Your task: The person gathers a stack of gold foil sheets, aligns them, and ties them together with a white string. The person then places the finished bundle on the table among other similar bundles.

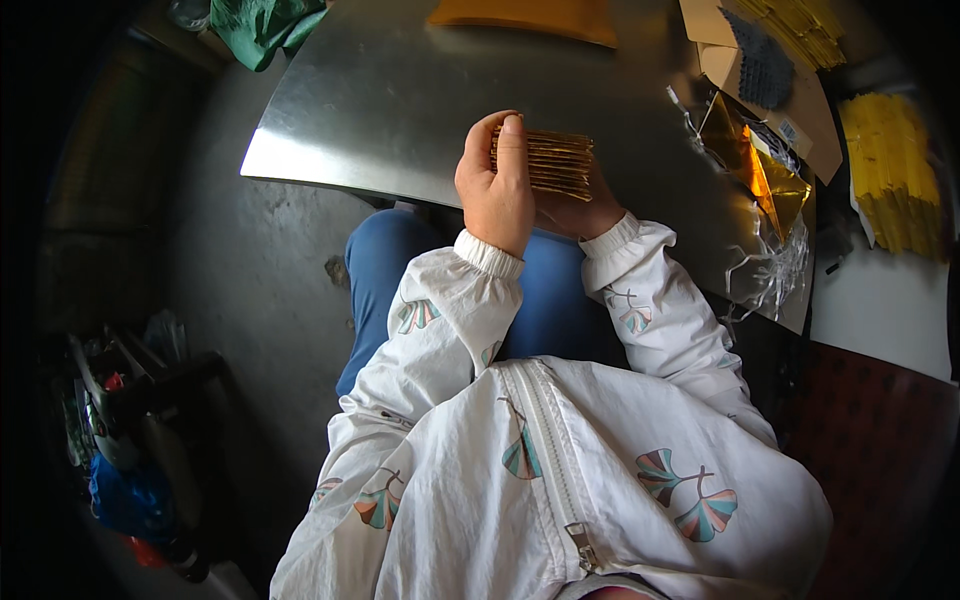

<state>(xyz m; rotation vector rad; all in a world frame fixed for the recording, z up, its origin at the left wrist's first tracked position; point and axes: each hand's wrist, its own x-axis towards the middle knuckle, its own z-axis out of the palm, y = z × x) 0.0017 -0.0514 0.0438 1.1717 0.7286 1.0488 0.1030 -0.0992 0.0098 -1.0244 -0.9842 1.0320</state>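
Over the table's near edge, my left hand grips a stack of folded gold foil pieces, with its thumb lying across the left end. The stack's layered edges face me. Behind and under its right side is my right hand, cupped against the stack; most of its fingers are hidden. Farther right on the table, a loose sheet of shiny gold foil lies creased beside a tangle of white strings.
An orange-gold flat piece lies at the metal table's far side. On the right are a cardboard piece, a dark cloth and yellow bundles. A green bag is at upper left, and a blue bag at lower left.
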